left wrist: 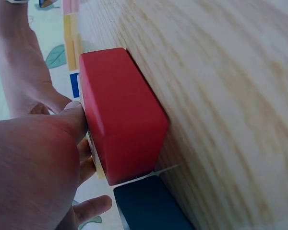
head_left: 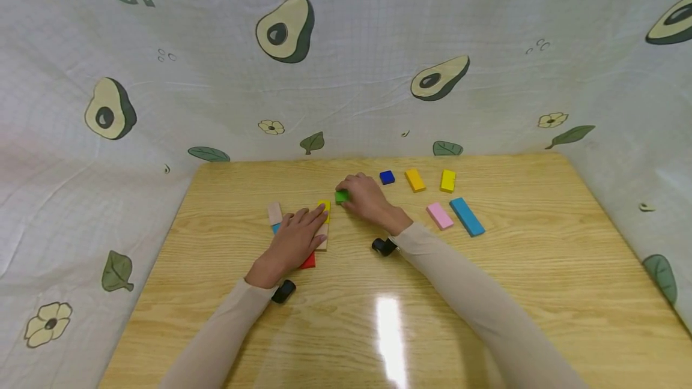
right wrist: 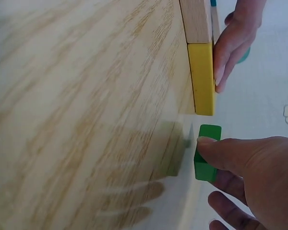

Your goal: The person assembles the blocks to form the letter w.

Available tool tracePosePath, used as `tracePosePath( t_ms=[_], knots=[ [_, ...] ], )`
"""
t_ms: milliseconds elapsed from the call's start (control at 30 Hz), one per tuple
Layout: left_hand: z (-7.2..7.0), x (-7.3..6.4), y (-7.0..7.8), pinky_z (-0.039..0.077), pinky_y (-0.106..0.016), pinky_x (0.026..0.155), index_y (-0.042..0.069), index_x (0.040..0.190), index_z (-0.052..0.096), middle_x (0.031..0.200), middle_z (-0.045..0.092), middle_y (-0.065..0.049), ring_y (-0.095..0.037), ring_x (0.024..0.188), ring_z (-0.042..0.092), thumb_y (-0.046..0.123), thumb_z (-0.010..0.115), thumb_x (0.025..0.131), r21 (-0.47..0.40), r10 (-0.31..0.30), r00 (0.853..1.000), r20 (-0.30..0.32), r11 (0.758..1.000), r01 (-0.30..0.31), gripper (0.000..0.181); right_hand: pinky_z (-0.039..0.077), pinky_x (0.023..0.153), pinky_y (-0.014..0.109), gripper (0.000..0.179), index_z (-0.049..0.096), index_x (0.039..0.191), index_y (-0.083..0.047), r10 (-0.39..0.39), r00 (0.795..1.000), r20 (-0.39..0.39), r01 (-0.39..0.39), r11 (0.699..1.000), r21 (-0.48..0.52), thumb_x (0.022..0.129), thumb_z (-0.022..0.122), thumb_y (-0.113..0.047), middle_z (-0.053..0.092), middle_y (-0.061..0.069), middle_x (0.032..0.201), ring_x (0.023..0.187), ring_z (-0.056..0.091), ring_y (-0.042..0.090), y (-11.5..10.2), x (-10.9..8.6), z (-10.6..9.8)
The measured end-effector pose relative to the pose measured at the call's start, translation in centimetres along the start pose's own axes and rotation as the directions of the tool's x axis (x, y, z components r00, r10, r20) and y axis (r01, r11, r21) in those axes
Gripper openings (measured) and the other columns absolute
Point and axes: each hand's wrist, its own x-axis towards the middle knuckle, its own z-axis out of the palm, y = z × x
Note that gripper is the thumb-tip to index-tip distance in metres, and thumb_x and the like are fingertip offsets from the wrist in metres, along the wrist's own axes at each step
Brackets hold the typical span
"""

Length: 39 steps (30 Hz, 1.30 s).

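Observation:
Between thumb and fingers, my right hand (head_left: 369, 198) pinches a small green block (right wrist: 207, 170). In the right wrist view it is held off the tabletop, near the end of a yellow block (right wrist: 200, 79). My left hand (head_left: 294, 239) lies with fingers spread over a group of blocks, fingertips on the yellow one. That group includes a plain wood block (head_left: 322, 240) lined up end to end with the yellow block, a red block (left wrist: 122, 105), a blue block (left wrist: 151, 206) and a pale block (head_left: 274, 213). The hand hides part of the group.
Loose blocks lie at the right of the wooden table (head_left: 432, 293): dark blue (head_left: 387, 177), orange (head_left: 415, 180), yellow (head_left: 447, 180), pink (head_left: 440, 216) and a long blue one (head_left: 467, 217). A printed cloth (head_left: 357, 77) hangs behind the table's far edge.

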Motion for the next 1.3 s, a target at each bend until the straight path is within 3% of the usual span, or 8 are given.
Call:
tracePosePath(
  t_ms=[1300],
  knots=[
    [-0.27,-0.1,0.12,0.03,-0.062,0.12,0.005,0.162,0.043,0.171,0.034,-0.013,-0.042,0.151,0.037,0.033,0.053,0.113,-0.01,-0.008,1.0,0.013,1.0,0.008,0.058,0.052,0.104,0.049,0.034,0.075,0.13,-0.007,0.018,1.0,0.021,-0.019,0.999,0.036,0.097,0.079,-0.013,0.072,0.012,0.129,0.116,0.064,0.032,-0.75,0.81,0.59]
  ],
)
